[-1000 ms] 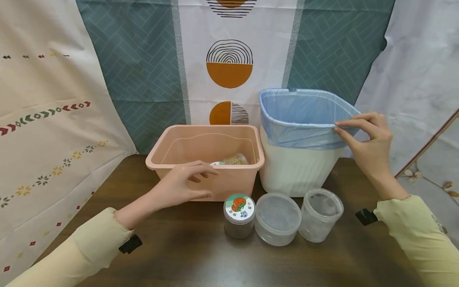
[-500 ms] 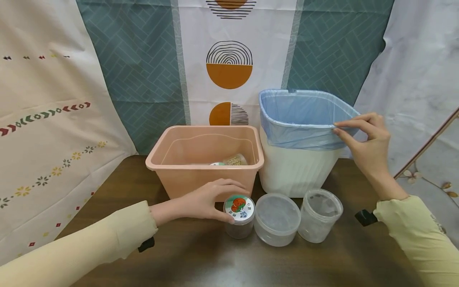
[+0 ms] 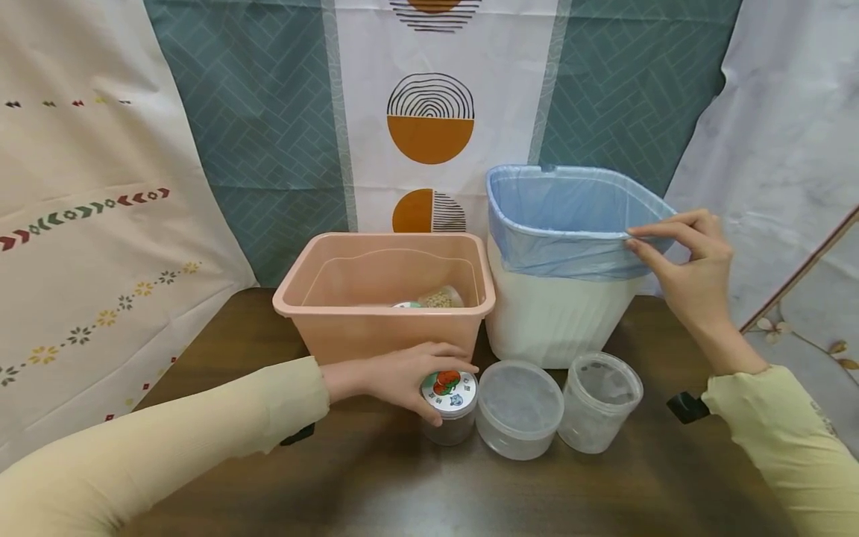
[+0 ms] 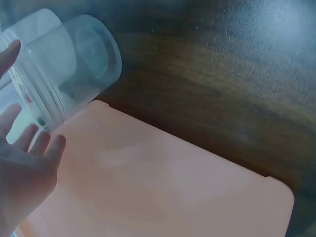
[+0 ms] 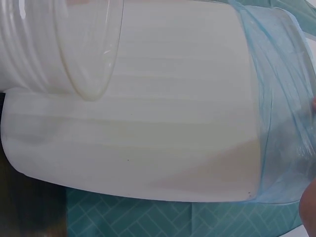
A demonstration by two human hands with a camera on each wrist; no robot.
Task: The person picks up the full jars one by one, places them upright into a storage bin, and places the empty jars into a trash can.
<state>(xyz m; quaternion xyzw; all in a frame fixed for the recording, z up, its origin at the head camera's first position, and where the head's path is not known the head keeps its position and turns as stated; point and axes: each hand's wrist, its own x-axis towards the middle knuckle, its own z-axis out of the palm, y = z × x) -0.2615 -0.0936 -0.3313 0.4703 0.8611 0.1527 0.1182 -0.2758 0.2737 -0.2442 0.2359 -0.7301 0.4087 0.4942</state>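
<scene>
My left hand is round the lid of a small clear plastic jar, thumb at the near side and fingers over the far edge. Orange fruit is printed on the jar's white and green label. In the left wrist view the jar lies between the thumb and the fingertips. My right hand pinches the front right rim of a blue bin liner, folded over a white trash can. Only bits of that hand show at the right wrist view's edge.
A pink plastic tub stands behind the jar, holding a jar of beige pellets and another labelled lid. Right of the labelled jar are a wide clear container and a taller clear jar on the dark wooden table.
My left hand has moved right and down from in front of the pink tub to the labelled jar, and its fingers now reach round the lid. The right hand has kept its pinch.
</scene>
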